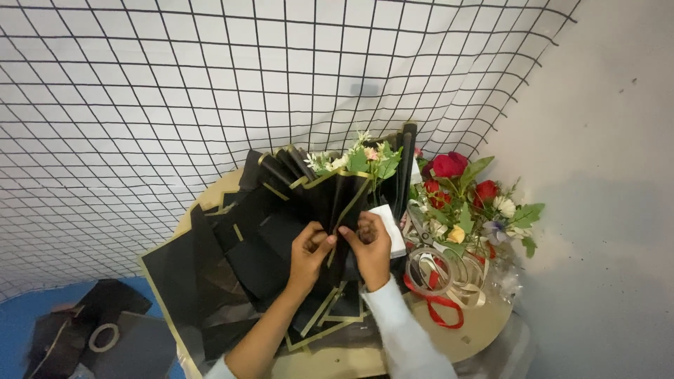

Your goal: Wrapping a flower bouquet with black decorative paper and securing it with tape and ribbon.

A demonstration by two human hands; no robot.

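On the round pale wooden counter (484,330) lies a small bouquet wrapped in black paper with gold edges (337,189), and both hands are closed on its gathered lower part. The left hand (309,253) pinches a fold of the black paper between thumb and fingers, and the right hand (368,245), with a white sleeve behind it, grips the same gathered place from the other side, so the two hands almost touch. The small white and peach flowers with green leaves (361,158) come out at the far end of the bouquet. Left of the bouquet, more flat sheets of black paper with gold border (203,274) are spread, and they go over the left edge of the counter. Just right of the bouquet stands a bunch of red roses with white and yellow flowers (467,200), close to the right edge of the counter. Nearer than this bunch lie loops of cream ribbon (442,274) and a red ribbon (439,309), beside the right hand. Bare counter shows only at the near right part. Behind the bouquet a black wire grid on a white wall (210,84) closes the far side, and a plain grey wall (604,175) closes the right side. Far left of the bouquet, lower down, dark sheets and a tape ring (104,337) lie on a blue surface (21,316).
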